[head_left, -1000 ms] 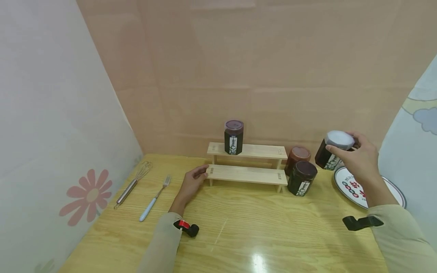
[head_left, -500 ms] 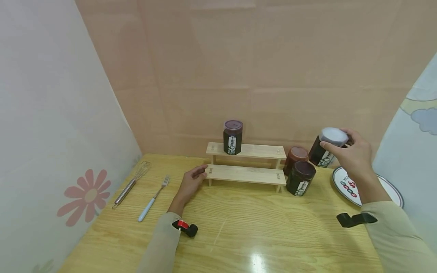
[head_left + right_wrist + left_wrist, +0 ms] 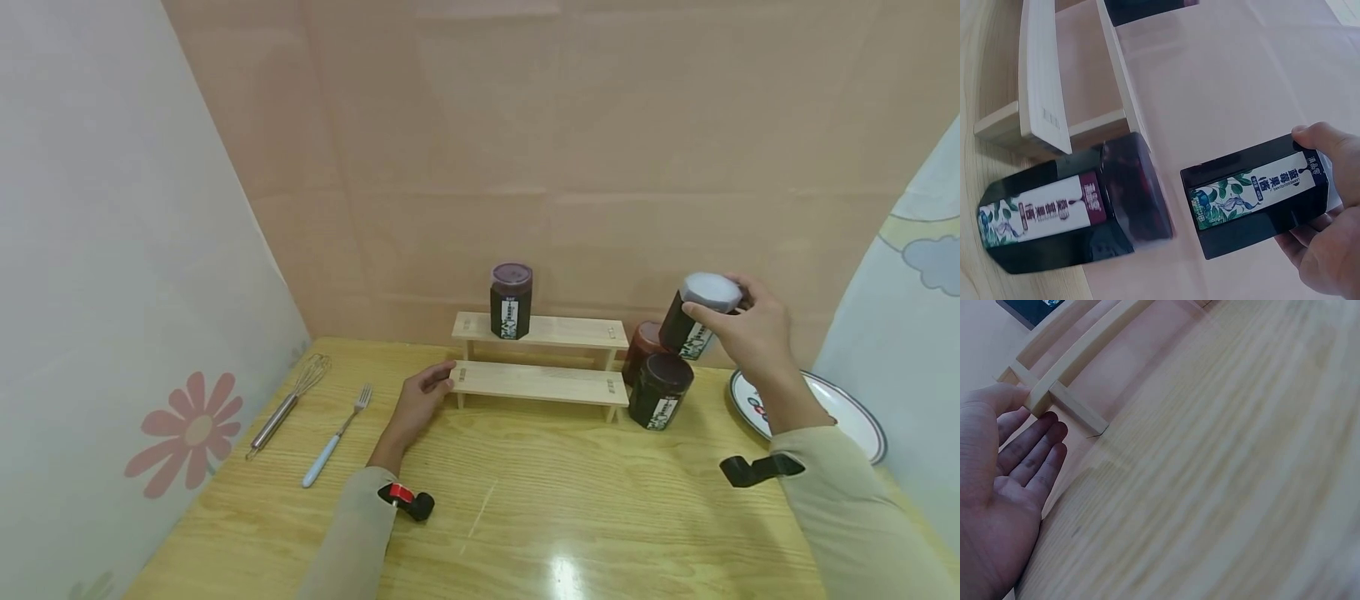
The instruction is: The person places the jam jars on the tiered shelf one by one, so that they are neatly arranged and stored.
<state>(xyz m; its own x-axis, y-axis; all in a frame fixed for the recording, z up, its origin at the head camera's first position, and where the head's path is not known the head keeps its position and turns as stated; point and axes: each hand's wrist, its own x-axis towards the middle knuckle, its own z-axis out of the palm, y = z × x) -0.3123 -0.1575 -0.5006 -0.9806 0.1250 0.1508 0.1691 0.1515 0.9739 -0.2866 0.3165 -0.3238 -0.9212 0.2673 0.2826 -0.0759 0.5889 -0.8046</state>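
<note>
My right hand (image 3: 757, 329) grips a dark jam jar (image 3: 1254, 197) by its pale lid (image 3: 711, 292), thumb on the near side. The jar is raised and tilted, overlapping a red-brown lidded jar (image 3: 643, 346) in the head view. A second dark jar (image 3: 662, 392) with a white label stands in front of that one, beside the rack's right end. My left hand (image 3: 420, 404) holds the left end of the two-tier wooden shelf (image 3: 540, 382), thumb against the lower board's end in the left wrist view. On the upper board stands a purple-lidded jar (image 3: 512, 302).
A patterned white plate (image 3: 851, 417) lies at the right, partly hidden by my right forearm. At the left, a whisk (image 3: 288, 408) and a blue-handled fork (image 3: 337, 437) lie on the wooden table (image 3: 555, 500). A pinkish sheet (image 3: 420, 167) hangs behind the shelf.
My right hand has carried the pale-lidded jar leftward and slightly up, from over the plate's edge to over the red-brown jar. My left hand stays at the shelf's end.
</note>
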